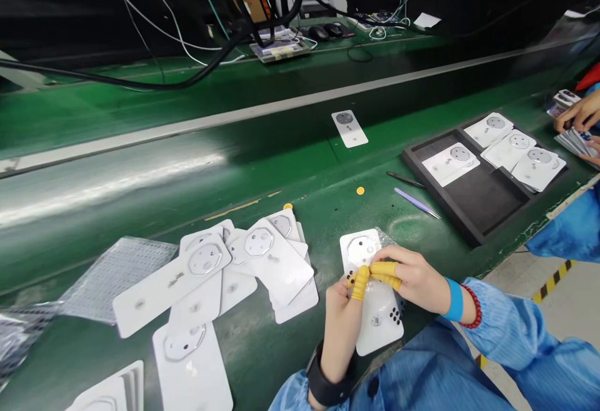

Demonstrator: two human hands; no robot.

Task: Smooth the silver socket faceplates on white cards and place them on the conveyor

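Dark grey, shallow, divided tray [469, 230]: one, on the green desk [267, 367] to the right, set at an angle. Contents: white rectangular panels with round-cornered ends and a grey ring-like mark near one end. One group [445, 170] lies in the left section; three further groups [509, 148] lie toward the far and right sides, overlapping one another and partly covering the dividers. The dark floor of the near section is exposed.

White work panel [374, 306]: one, flat on the desk directly before the person, beneath both hands, ring-marked end away from the body. Over it, a clear plastic film [386, 239] with small black dots [395, 316].

Left hand [343, 318]: yellow finger covers, black wristband; thumb and forefinger pinching the film. Right hand [422, 278]: yellow finger covers, blue band and red beads at the wrist; thumb and forefinger pinching the film, tips meeting those of the left.

Loose white panels [157, 295]: overlapping heap, left of the hands, beside a clear textured plastic sheet [112, 280].

Tweezers: one purple pair [415, 202], one black pair [405, 179], near the tray's left edge.

Small yellow discs [360, 191]: two, beyond the work panel and heap.

Co-worker's hands [581, 111]: far right, at a stack of cards [575, 143].
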